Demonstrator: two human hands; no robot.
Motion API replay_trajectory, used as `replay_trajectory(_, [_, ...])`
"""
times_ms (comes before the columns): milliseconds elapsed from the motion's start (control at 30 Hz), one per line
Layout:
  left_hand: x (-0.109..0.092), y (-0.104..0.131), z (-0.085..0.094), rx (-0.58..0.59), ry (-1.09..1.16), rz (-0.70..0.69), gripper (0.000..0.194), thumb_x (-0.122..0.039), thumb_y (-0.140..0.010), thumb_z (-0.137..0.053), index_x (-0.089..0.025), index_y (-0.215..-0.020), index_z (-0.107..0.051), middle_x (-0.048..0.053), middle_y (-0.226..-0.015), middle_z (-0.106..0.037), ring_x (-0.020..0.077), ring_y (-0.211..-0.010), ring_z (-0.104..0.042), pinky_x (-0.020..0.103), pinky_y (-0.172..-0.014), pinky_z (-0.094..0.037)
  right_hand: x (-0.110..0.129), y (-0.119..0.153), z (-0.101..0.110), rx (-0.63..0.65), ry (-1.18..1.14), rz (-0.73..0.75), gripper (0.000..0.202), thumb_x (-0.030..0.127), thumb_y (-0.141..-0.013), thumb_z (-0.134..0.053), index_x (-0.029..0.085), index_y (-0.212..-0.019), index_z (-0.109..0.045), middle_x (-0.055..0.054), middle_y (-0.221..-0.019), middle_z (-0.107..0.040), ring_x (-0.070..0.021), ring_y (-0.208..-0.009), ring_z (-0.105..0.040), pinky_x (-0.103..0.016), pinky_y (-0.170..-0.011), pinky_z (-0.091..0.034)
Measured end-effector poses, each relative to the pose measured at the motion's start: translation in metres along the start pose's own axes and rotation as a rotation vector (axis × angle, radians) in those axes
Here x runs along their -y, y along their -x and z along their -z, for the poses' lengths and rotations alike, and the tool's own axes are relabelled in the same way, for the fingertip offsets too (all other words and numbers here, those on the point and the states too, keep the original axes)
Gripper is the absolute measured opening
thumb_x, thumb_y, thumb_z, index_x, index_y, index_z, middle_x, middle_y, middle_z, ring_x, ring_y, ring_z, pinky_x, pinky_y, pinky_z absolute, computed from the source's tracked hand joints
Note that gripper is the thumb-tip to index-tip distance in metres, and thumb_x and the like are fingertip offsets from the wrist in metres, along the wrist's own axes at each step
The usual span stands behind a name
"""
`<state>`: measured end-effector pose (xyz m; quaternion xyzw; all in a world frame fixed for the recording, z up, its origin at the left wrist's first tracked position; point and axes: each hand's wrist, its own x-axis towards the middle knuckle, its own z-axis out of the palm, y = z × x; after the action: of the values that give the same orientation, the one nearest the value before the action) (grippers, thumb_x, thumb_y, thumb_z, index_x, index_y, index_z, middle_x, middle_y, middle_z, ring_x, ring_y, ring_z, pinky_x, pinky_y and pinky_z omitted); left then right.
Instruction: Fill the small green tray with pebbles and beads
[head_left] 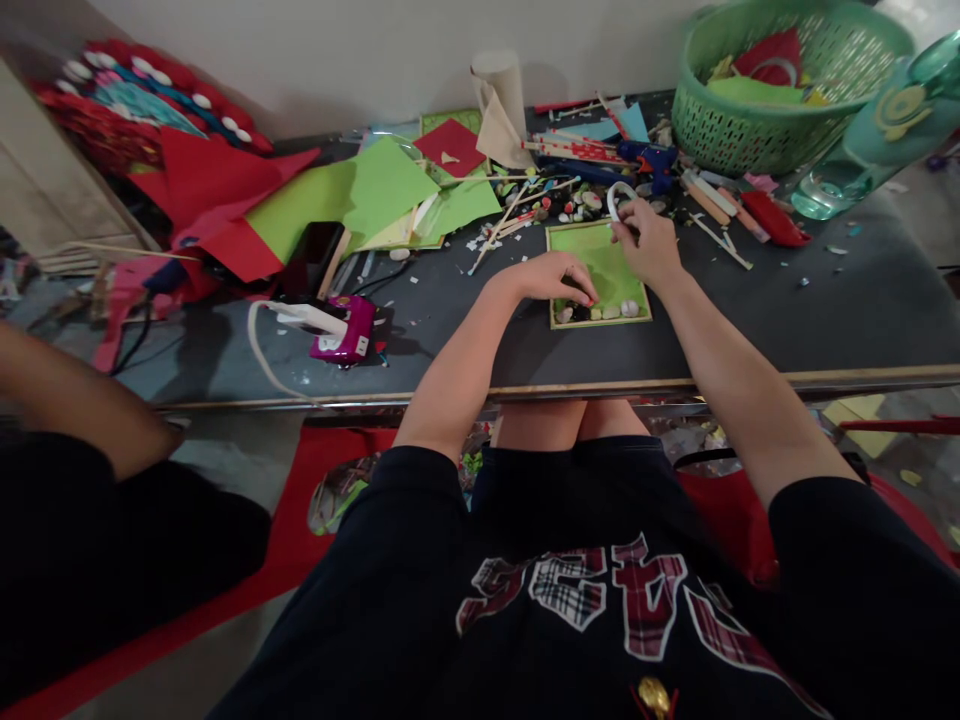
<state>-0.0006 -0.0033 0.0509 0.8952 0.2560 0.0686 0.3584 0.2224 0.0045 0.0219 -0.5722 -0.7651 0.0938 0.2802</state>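
On the dark tabletop lies a small green panel (606,262) with a pale raised border. Pebbles (628,308) and other small pieces line its near edge. My left hand (553,277) reaches over the panel's left side, fingers pinched low by the pebble row; a speck of red shows at the fingertips, too small to name. My right hand (651,243) is over the upper right corner, thumb and fingers closed on a curved white strip (616,196) that arches up away from me.
Loose pebbles, sticks and a blue glue gun (651,165) crowd behind the panel. A green basket (739,125) and a bottle (862,150) stand at right. Coloured sheets (382,185), a phone (319,250) and a purple power block (349,330) lie left. Another person's arm (82,400) is at far left.
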Motion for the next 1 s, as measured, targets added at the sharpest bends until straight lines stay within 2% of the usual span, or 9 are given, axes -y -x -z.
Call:
replay_trajectory(200, [0.0,0.002,0.002,-0.046,-0.012,0.064,0.012,-0.036,-0.081,-0.076,-0.029,-0.085,-0.084,0.001,-0.093,-0.082,0.0194,-0.093,-0.072,0.029,-0.088,-0.051,-0.001,0.0,0.0,-0.002,0.003,0.001,0.037,0.049,-0.104,-0.035,0.027,-0.127,-0.055,-0.009,-0.111,-0.076,-0.0281,-0.107,-0.071,-0.045,-0.1,-0.052])
replay_trajectory(333, [0.0,0.003,0.003,-0.044,-0.002,0.062,0.017,-0.035,-0.085,-0.07,-0.026,-0.083,-0.084,0.002,-0.093,-0.082,0.018,-0.09,-0.072,0.028,-0.085,-0.05,0.002,0.001,0.003,0.005,0.003,-0.002,0.038,0.049,-0.104,-0.035,0.027,-0.126,-0.056,-0.009,-0.11,-0.076,-0.0284,-0.106,-0.071,-0.044,-0.1,-0.052])
replay_trajectory(433, [0.002,0.002,0.003,-0.011,-0.008,0.016,0.021,-0.035,-0.088,-0.065,-0.026,-0.087,-0.084,0.003,-0.096,-0.081,0.0179,-0.093,-0.071,0.028,-0.088,-0.049,0.0,0.0,0.001,-0.008,-0.008,0.006,0.042,0.054,-0.104,-0.034,0.025,-0.124,-0.057,-0.011,-0.108,-0.076,-0.0291,-0.104,-0.072,-0.044,-0.099,-0.052])
replay_trajectory(600, [0.008,-0.001,0.005,0.075,-0.024,-0.045,0.027,-0.04,-0.085,-0.068,-0.025,-0.102,-0.083,0.006,-0.111,-0.077,0.0202,-0.104,-0.067,0.029,-0.094,-0.047,-0.014,-0.004,-0.009,-0.1,-0.098,0.088,0.054,0.07,-0.1,-0.033,0.024,-0.113,-0.059,-0.011,-0.095,-0.077,-0.029,-0.089,-0.074,-0.044,-0.089,-0.055])
replay_trajectory(800, [0.013,-0.003,0.003,0.042,-0.042,-0.044,0.026,-0.041,-0.083,-0.069,-0.022,-0.095,-0.083,0.008,-0.106,-0.076,0.0199,-0.102,-0.066,0.029,-0.094,-0.046,-0.019,-0.006,-0.012,-0.134,-0.116,0.109,0.053,0.072,-0.098,-0.035,0.027,-0.108,-0.059,-0.01,-0.092,-0.077,-0.0294,-0.087,-0.075,-0.046,-0.087,-0.056])
replay_trajectory(1000, [0.014,-0.002,0.004,0.033,-0.054,-0.07,0.026,-0.044,-0.085,-0.068,-0.028,-0.097,-0.084,0.005,-0.104,-0.078,0.019,-0.1,-0.068,0.027,-0.091,-0.047,-0.022,-0.007,-0.014,-0.154,-0.116,0.123,0.052,0.073,-0.098,-0.036,0.027,-0.105,-0.06,-0.009,-0.09,-0.077,-0.0297,-0.085,-0.074,-0.047,-0.086,-0.057])
